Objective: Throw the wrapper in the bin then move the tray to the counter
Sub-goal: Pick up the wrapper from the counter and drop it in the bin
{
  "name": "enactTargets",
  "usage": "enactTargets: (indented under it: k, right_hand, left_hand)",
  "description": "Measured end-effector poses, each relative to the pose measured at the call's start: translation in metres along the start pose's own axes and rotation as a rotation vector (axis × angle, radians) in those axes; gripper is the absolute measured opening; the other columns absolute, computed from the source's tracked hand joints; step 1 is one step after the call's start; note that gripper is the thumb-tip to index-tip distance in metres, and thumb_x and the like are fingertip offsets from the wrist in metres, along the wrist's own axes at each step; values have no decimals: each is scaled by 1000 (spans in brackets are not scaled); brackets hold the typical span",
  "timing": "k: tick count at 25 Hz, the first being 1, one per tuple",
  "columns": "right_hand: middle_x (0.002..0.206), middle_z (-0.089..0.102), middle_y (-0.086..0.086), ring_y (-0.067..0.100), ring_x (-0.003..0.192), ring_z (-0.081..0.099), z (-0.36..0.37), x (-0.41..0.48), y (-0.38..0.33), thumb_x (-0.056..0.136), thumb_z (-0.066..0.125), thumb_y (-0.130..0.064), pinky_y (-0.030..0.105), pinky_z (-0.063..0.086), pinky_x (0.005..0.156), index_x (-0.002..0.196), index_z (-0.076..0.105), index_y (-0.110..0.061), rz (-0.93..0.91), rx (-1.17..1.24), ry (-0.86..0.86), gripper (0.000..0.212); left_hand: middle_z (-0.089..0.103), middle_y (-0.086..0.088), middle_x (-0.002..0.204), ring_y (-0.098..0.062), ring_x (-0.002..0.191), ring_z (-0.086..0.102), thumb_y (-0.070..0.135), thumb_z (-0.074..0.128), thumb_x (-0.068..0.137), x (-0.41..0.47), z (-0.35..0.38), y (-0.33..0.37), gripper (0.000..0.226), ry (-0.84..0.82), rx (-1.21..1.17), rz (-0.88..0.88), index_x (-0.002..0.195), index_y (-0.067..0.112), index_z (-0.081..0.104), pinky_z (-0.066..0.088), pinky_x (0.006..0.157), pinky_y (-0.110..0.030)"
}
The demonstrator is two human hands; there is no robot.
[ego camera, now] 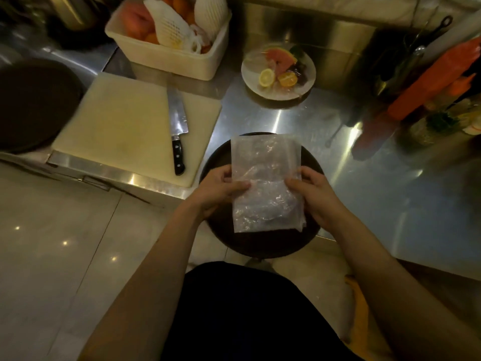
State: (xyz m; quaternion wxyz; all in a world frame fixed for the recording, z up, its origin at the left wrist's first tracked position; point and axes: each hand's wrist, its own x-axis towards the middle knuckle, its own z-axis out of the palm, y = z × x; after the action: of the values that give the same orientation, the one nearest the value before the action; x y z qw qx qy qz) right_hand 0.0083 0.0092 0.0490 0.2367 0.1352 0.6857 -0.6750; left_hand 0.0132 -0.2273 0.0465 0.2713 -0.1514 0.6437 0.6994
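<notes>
Status: neither step is complete. The wrapper [266, 183] is in both hands, no bin is in view, and the tray [263, 243] sits under the wrapper, overhanging the near edge of the steel counter [351, 178]. Judged remaining: discard the wrapper, then relocate the tray.

Left to right:

1. Well left of the left fingers: a large dark round object [33, 105], partly out of frame and blurred; identity cannot be told.
2. Up and left of the left fingers: a pale, matte rectangular cutting board [125, 126]. A knife [177, 131] lies on its right side, bright blade away, black riveted handle nearest the fingers.
3. Left hand [218, 188]: fingers curled closed on the wrapper's left edge, thumb on top.
4. Between the two sets of fingers: the wrapper, a thin, clear, crinkled plastic rectangle. Directly beneath it is the tray, dark, round, flat.
5. Right hand [315, 194]: fingers pinched closed on the wrapper's right edge.
6. Beyond the fingers: a cream plastic tub [169, 58] of produce and a round plate [278, 71] of cut fruit.
</notes>
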Motion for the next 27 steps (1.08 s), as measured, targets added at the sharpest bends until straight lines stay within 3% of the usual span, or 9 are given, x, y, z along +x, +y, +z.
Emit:
enactTargets:
  k: [4,8,11,13,16,19,22,24,27]
  right_hand:
    - [110,69,4,21,100,69,78,-11,-19,90,61,-14,32,58,78,116,62,-16,-18,-2,-76,26]
    - [107,72,0,20,98,70,162,-19,-33,90,55,-1,33,58,75,119,62,-22,10,45,-245,37]
    - [89,74,-2,16,85,71,230,-22,-38,88,54,6,32,59,75,105,65,-14,-18,-38,-330,29]
    - [79,71,-7,10,75,67,268,-23,-41,87,53,10,27,57,65,91,67,-11,-60,-122,-384,25]
    - [78,71,-6,12,73,66,336,-23,-39,85,54,12,28,55,61,79,70,-13,-129,-246,-503,30]
    - [73,72,-9,5,68,66,399,-30,-37,83,54,15,23,53,55,71,74,-19,-241,-342,-567,41]
    - [71,73,-14,-1,68,66,459,-39,-31,83,54,15,22,53,58,72,74,-23,-326,-479,-681,45]
    - [75,72,-12,-3,70,66,495,-47,-27,83,55,13,20,53,60,75,76,-28,-374,-561,-778,48]
    - [83,67,-6,-7,65,63,552,-62,-20,90,50,7,15,50,56,93,71,-13,-309,-570,-958,30]
  left_hand:
    - [73,-8,96,-19,84,71,-5,63,85,-43,-71,0,30,62,-50,75,108,14,65,59,69,-31]
    - [75,-7,89,-19,82,71,-6,60,87,-100,-154,-8,24,105,-125,126,97,13,69,59,67,-27]
    - [77,-1,88,-14,81,73,-8,56,88,-149,-217,-26,19,174,-208,171,95,6,67,59,67,-26]
    - [76,1,82,-10,76,71,-8,54,89,-178,-246,-37,21,245,-249,188,88,8,68,57,64,-23]
    - [71,-1,72,-9,62,65,-6,49,92,-226,-283,-62,29,408,-363,207,80,11,69,54,55,-20]
    - [68,-1,71,-9,53,62,9,43,95,-266,-303,-82,24,520,-589,179,94,13,66,50,48,-21]
    - [71,-2,83,-14,70,68,27,56,90,-302,-315,-109,23,613,-745,191,108,18,67,57,61,-30]
    - [73,-4,93,-15,81,71,21,66,83,-321,-315,-130,27,685,-751,234,108,13,66,59,65,-31]
    - [73,-8,95,-18,80,71,10,72,77,-348,-317,-158,32,916,-802,280,108,11,64,58,64,-31]
